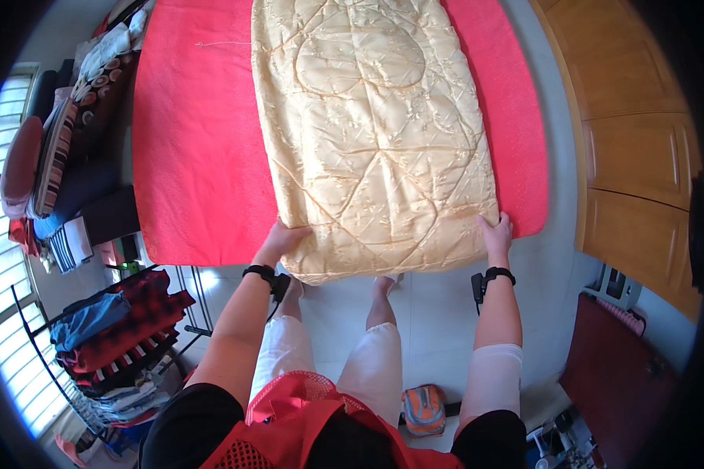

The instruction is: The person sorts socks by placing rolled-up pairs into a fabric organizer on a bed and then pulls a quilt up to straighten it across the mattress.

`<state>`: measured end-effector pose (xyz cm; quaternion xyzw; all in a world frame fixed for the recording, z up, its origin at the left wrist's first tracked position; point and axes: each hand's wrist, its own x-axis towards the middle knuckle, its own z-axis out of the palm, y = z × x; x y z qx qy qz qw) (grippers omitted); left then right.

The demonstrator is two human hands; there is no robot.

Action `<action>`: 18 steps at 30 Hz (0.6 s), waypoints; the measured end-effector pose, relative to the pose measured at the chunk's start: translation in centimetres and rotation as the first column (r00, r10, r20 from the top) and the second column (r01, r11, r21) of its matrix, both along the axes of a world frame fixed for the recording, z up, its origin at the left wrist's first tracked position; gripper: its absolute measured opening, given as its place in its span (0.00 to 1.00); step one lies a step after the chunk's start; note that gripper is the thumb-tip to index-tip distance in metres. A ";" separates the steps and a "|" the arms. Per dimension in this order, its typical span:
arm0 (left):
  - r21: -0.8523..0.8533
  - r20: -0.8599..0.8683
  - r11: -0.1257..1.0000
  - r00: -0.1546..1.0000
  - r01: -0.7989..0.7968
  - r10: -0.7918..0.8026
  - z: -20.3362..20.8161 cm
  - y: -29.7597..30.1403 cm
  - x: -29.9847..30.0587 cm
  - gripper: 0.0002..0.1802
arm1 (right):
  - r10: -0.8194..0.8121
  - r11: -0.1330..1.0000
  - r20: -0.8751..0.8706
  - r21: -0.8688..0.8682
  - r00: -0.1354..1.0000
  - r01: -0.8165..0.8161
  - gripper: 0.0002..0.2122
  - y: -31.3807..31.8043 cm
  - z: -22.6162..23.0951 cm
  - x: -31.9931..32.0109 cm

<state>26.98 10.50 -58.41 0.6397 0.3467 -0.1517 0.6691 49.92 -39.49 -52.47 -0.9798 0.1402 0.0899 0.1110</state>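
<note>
A pale gold quilted comforter (379, 133) lies as a long strip across a red-covered surface (199, 156), its near end hanging slightly over the edge. My left hand (284, 239) is closed on the comforter's near left corner, thumb on top and the other fingers mostly hidden under the fabric. At the near right corner, my right hand (496, 237) pinches the other side the same way. Both arms reach forward, with a black strap and small device on each wrist. A thin pale string (223, 44) lies on the red cover, left of the comforter.
Wooden cabinets (637, 156) line the right side. Cushions (55, 156) are piled on dark seating at left. A rack of folded clothes (121, 328) stands at lower left. An orange and grey bag (424, 409) sits on the floor near my legs; a dark red panel (614, 375) is at lower right.
</note>
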 end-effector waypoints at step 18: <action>0.238 -0.204 0.970 0.973 -0.056 0.106 -2.1 -3.3 0.4 0.23 | 0.098 0.773 -0.113 0.634 0.989 -0.004 0.15 -7.4 -0.3 -0.7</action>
